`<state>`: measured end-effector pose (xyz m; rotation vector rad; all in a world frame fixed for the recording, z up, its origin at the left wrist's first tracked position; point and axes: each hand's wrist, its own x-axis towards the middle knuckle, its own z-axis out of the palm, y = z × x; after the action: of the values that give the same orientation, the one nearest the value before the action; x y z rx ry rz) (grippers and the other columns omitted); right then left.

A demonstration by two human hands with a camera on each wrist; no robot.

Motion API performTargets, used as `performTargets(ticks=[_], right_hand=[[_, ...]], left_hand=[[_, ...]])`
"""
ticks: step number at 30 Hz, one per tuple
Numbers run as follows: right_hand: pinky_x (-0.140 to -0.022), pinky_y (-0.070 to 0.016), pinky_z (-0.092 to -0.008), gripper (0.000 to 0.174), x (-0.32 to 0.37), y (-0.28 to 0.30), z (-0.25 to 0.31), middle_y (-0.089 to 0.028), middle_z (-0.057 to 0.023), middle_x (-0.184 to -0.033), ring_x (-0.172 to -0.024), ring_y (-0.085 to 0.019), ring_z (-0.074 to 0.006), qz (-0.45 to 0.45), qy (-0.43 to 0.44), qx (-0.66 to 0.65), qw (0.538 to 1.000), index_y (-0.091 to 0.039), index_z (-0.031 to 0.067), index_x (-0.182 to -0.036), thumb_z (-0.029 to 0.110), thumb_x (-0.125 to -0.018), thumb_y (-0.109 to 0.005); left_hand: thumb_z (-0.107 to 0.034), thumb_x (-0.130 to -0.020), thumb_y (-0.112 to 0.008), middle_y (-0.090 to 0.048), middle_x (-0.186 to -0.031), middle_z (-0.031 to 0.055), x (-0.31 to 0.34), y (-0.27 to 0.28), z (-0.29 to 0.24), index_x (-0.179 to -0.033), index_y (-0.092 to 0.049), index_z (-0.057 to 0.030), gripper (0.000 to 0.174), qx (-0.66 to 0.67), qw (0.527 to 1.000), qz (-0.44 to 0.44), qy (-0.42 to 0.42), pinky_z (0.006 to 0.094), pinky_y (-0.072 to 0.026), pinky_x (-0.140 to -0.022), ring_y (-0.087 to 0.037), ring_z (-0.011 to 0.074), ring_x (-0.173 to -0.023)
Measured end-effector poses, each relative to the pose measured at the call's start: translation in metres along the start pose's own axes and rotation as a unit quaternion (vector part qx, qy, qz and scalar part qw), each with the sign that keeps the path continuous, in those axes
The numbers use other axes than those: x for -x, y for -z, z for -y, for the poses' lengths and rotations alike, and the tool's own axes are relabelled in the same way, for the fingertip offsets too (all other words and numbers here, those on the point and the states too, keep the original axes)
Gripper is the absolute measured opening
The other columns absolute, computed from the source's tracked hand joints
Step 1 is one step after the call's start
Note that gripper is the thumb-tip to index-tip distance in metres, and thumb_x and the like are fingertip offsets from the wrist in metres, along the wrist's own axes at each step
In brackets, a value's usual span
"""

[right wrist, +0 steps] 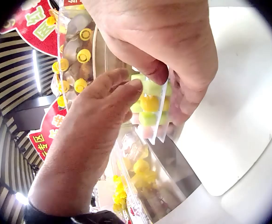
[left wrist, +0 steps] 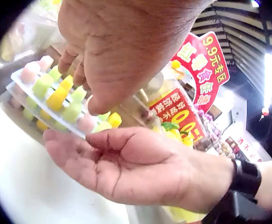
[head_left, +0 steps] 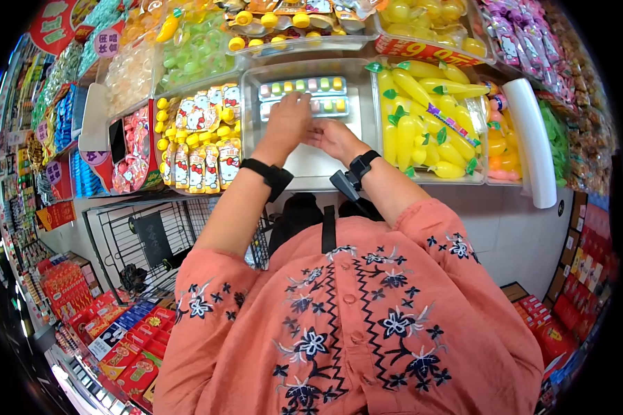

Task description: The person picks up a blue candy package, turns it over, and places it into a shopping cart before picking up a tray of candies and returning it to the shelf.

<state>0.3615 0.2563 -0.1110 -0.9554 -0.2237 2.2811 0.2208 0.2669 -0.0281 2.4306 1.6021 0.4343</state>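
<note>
Two clear trays [head_left: 304, 88] of small pastel and yellow pieces lie in a metal bin in the head view. The left wrist view shows the trays [left wrist: 56, 105] one over the other. My left hand [head_left: 289, 123] is over their near side; its loosely bent fingers touch the pieces, as the right wrist view shows of that hand [right wrist: 87, 135]. My right hand [head_left: 336, 138] grips the near edge of the trays [right wrist: 155, 126], thumb on one side and fingers on the other. In the left wrist view my right hand [left wrist: 136, 168] is palm up. Some fingertips are hidden.
Bins of yellow mango-shaped packs [head_left: 436, 124] and cartoon pouches [head_left: 204, 149] flank the metal bin [head_left: 311, 181]. A white roll [head_left: 533, 145] stands at the right. A wire cart [head_left: 152, 235] is below on the left.
</note>
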Motion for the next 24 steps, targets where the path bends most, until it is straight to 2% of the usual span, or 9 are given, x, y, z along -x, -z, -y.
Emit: performTargets(ticks=[6,8,11,15,19,20,21,23,24], right_hand=[[-0.105,-0.0484,-0.0508,0.043,0.005,0.005,0.005,-0.046,-0.0332,-0.133,-0.122,-0.053,-0.0452,-0.024,0.016,-0.017,0.999,-0.032,-0.0158,-0.135,0.007,-0.100,-0.044],[-0.105,-0.0488,-0.0498,0.045,0.007,0.004,0.007,-0.044,-0.0331,-0.135,-0.123,-0.052,-0.0447,-0.027,0.012,-0.019,0.999,-0.031,-0.0155,-0.137,0.007,-0.100,-0.044],[-0.105,-0.0489,-0.0487,0.047,0.008,0.005,0.010,-0.042,-0.0331,-0.139,-0.126,-0.051,-0.0445,-0.026,0.002,-0.009,1.000,-0.029,-0.0152,-0.139,0.007,-0.100,-0.045],[-0.106,-0.0487,-0.0478,0.049,0.008,0.003,0.012,-0.041,-0.0327,-0.141,-0.127,-0.050,-0.0442,-0.027,-0.010,-0.003,1.000,-0.028,-0.0147,-0.140,0.007,-0.100,-0.045],[-0.107,-0.0471,-0.0490,0.036,0.013,0.001,0.015,-0.047,-0.0305,-0.135,-0.127,-0.051,-0.0425,-0.038,-0.027,0.006,0.999,-0.040,-0.0129,-0.127,0.007,-0.098,-0.049],[-0.102,-0.0510,-0.0494,0.038,0.015,-0.001,0.015,-0.051,-0.0297,-0.130,-0.122,-0.055,-0.0421,-0.040,-0.024,0.009,0.999,-0.041,-0.0134,-0.128,0.009,-0.098,-0.049],[-0.101,-0.0519,-0.0491,0.034,0.018,-0.004,0.017,-0.054,-0.0282,-0.126,-0.119,-0.057,-0.0406,-0.026,-0.020,0.019,0.999,-0.045,-0.0116,-0.124,0.009,-0.098,-0.049],[-0.098,-0.0537,-0.0485,0.026,0.030,-0.017,0.024,-0.061,-0.0253,-0.119,-0.114,-0.061,-0.0376,0.000,-0.021,0.039,0.999,-0.052,-0.0080,-0.116,0.010,-0.098,-0.050],[-0.094,-0.0556,-0.0474,0.018,0.034,-0.023,0.026,-0.067,-0.0202,-0.109,-0.108,-0.065,-0.0334,0.025,-0.009,0.040,0.999,-0.058,-0.0024,-0.108,0.012,-0.097,-0.051]], left_hand=[[-0.014,-0.088,-0.066,-0.059,-0.120,0.0211,0.022,0.046,0.006,-0.124,-0.057,-0.0024,0.039,0.078,0.994,-0.036,0.072,0.0443,-0.0482,-0.093,-0.058,0.0397,-0.110],[-0.017,-0.091,-0.066,-0.059,-0.121,0.0208,0.036,0.069,0.002,-0.126,-0.056,-0.0015,0.040,0.104,0.988,-0.049,0.100,0.0415,-0.0462,-0.096,-0.057,0.0388,-0.112],[-0.014,-0.089,-0.066,-0.058,-0.117,0.0243,0.068,0.089,-0.005,-0.124,-0.055,0.0013,0.040,0.110,0.981,-0.097,0.125,0.0439,-0.0471,-0.094,-0.056,0.0422,-0.109],[-0.014,-0.092,-0.063,-0.058,-0.122,0.0233,0.111,0.109,-0.019,-0.128,-0.053,0.0025,0.041,0.130,0.964,-0.089,0.214,0.0424,-0.0440,-0.099,-0.055,0.0400,-0.114],[-0.014,-0.092,-0.064,-0.060,-0.121,0.0224,0.152,0.116,-0.021,-0.126,-0.055,0.0031,0.039,0.148,0.945,-0.141,0.254,0.0418,-0.0445,-0.099,-0.057,0.0372,-0.113],[-0.013,-0.091,-0.065,-0.061,-0.118,0.0214,0.168,0.111,-0.009,-0.124,-0.056,0.0034,0.038,0.139,0.942,-0.161,0.258,0.0405,-0.0458,-0.097,-0.058,0.0358,-0.110],[-0.012,-0.095,-0.063,-0.060,-0.124,0.0152,0.185,0.111,0.002,-0.131,-0.054,0.0028,0.040,0.141,0.938,-0.157,0.276,0.0339,-0.0495,-0.094,-0.059,0.0225,-0.114],[-0.014,-0.097,-0.062,-0.060,-0.125,0.0150,0.213,0.113,0.021,-0.131,-0.054,0.0034,0.039,0.204,0.898,-0.191,0.341,0.0335,-0.0489,-0.095,-0.059,0.0206,-0.114],[-0.014,-0.093,-0.065,-0.063,-0.116,0.0167,0.227,0.110,0.034,-0.126,-0.057,0.0029,0.037,0.259,0.860,-0.247,0.363,0.0359,-0.0493,-0.092,-0.062,0.0243,-0.106]])
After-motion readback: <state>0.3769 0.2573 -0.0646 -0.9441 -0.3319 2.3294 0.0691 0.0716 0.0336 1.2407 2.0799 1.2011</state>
